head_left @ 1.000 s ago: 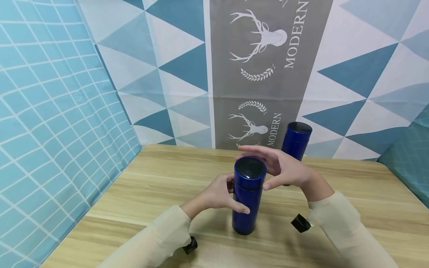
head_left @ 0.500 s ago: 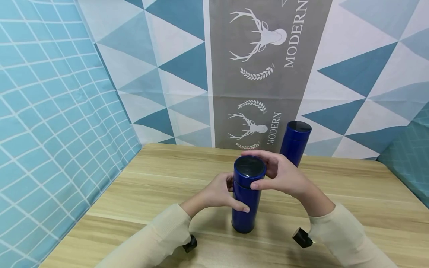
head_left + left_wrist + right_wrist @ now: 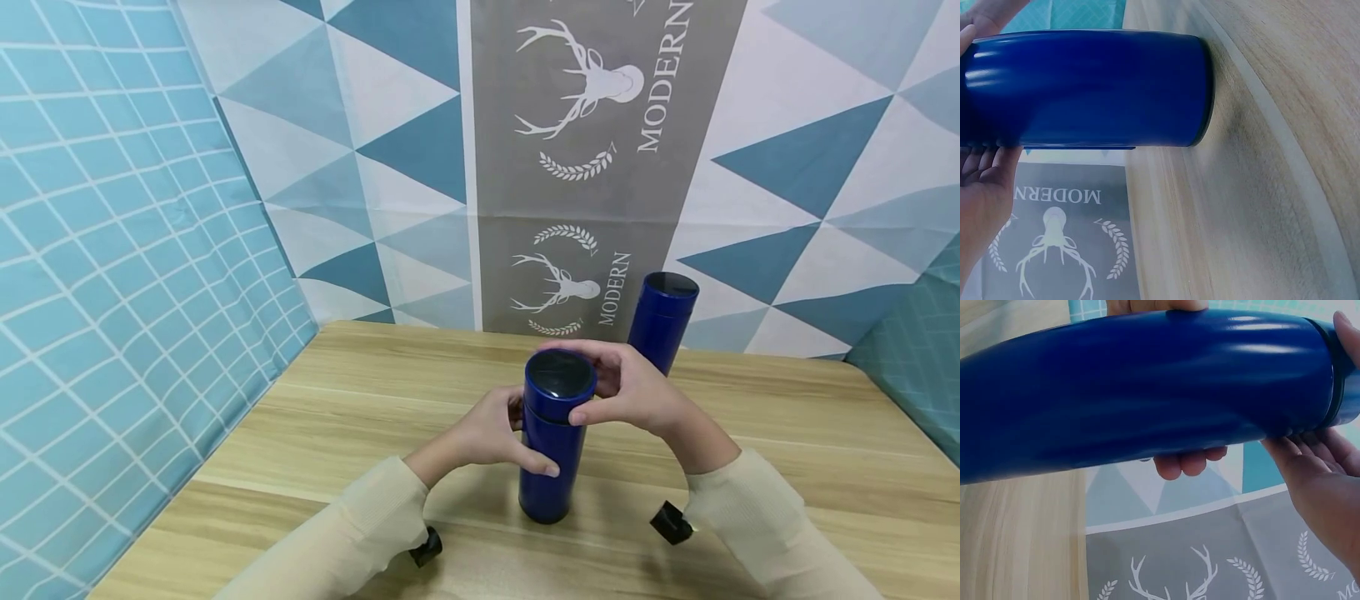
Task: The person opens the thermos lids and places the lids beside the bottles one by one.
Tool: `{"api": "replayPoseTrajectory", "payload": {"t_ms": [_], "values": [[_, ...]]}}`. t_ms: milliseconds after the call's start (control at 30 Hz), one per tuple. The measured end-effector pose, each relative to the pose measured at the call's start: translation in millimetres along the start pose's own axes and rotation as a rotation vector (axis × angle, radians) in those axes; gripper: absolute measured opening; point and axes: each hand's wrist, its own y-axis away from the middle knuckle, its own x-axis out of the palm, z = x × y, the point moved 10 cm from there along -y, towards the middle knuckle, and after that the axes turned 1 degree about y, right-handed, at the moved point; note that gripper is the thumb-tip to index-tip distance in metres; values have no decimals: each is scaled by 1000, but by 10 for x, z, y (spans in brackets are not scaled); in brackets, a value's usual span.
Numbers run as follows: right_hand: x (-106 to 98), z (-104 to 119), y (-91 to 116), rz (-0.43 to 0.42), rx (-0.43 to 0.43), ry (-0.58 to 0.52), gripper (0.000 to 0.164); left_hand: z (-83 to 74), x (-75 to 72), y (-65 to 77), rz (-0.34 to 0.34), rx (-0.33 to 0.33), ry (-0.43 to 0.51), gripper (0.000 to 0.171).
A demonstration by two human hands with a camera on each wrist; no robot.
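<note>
A dark blue thermos bottle (image 3: 551,467) with a glossy black top stands upright on the wooden table. My left hand (image 3: 487,429) grips its body from the left, thumb across the front. Around the lid (image 3: 547,404) curls my right hand (image 3: 633,392), with the thumb at the seam in front and the fingers behind. In the right wrist view, left-hand fingers (image 3: 1192,464) show past the bottle (image 3: 1147,387), and a dark seam separates body from lid. The bottle's base (image 3: 1204,90) appears by the tabletop in the left wrist view.
A second blue thermos (image 3: 660,329) stands farther back on the right, partly hidden by my right hand. Patterned cloth (image 3: 420,167) hangs behind the table (image 3: 375,367), and blue checked cloth (image 3: 112,250) lines its left side. Black wrist devices (image 3: 671,523) hang near both sleeves.
My right hand has come down from loosely hovering beside the lid to gripping it, its fingers drawing in. The left hand and the bottle have stayed in place.
</note>
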Motion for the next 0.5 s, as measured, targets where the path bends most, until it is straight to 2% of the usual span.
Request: {"api": "replayPoseTrajectory", "payload": {"t_ms": [200, 500], "values": [[7, -10, -17, 67, -16, -30, 65, 7, 2, 0, -2, -10, 0, 62], [-15, -27, -51, 109, -11, -22, 65, 2, -8, 2, -7, -15, -6, 62]]}}
